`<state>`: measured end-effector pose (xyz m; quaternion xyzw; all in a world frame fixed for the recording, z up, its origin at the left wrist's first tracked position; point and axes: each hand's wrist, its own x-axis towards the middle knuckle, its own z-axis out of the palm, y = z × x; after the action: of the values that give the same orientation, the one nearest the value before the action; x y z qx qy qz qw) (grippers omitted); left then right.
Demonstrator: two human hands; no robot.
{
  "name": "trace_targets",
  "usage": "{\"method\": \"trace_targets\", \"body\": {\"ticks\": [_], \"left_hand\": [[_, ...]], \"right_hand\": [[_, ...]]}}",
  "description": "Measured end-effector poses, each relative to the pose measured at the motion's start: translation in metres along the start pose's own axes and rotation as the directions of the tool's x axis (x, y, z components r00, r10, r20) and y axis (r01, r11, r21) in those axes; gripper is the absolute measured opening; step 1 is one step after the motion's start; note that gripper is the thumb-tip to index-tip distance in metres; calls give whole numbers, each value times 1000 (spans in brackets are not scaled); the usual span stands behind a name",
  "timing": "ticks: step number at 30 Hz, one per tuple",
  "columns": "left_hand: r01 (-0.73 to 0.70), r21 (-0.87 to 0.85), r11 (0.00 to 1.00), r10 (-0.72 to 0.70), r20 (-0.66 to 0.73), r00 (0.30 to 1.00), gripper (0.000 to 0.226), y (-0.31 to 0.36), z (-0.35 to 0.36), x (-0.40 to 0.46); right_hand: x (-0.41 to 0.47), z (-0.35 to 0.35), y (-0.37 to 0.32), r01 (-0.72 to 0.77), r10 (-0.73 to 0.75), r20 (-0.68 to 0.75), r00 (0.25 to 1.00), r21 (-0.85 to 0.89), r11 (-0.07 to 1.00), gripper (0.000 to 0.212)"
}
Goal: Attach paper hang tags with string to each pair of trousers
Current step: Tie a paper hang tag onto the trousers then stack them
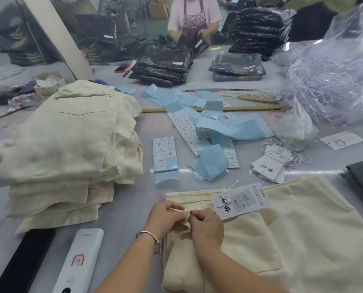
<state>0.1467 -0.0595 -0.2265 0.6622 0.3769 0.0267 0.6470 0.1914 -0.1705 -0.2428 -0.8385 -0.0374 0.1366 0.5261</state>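
A pair of cream trousers lies flat at the near right of the table. My left hand and my right hand meet at its waistband edge, both pinching a small fold of cream fabric between fingertips. A white paper hang tag with black characters lies on the trousers just right of my hands, its white string running from it. A bundle of spare hang tags with strings lies further back.
A stack of folded cream trousers fills the left. Blue label sheets and a wooden ruler cover the middle. A white device and a black case lie near left. Plastic bags sit right; a person works opposite.
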Motion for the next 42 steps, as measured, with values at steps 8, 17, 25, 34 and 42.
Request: {"method": "trace_targets", "body": {"ticks": [8,17,25,34,42], "left_hand": [[57,-29,998,-59,-72,996,17,1,12,6],[-171,75,982,183,-207,961,14,14,21,9],[-241,101,965,246,-41,968,13,28,42,-1],[-234,180,956,239,-9,971,17,20,48,-4],[-278,242,930,282,17,959,10,21,49,-7]], "right_hand": [[1,-3,4,32,-32,3,999,33,999,12],[31,-75,-4,469,-534,-99,840,-363,805,28],[86,-103,13,496,-352,355,866,-695,520,22],[92,-94,13,614,-353,503,789,-660,433,9],[89,-88,8,620,-318,536,782,-616,486,7]]}}
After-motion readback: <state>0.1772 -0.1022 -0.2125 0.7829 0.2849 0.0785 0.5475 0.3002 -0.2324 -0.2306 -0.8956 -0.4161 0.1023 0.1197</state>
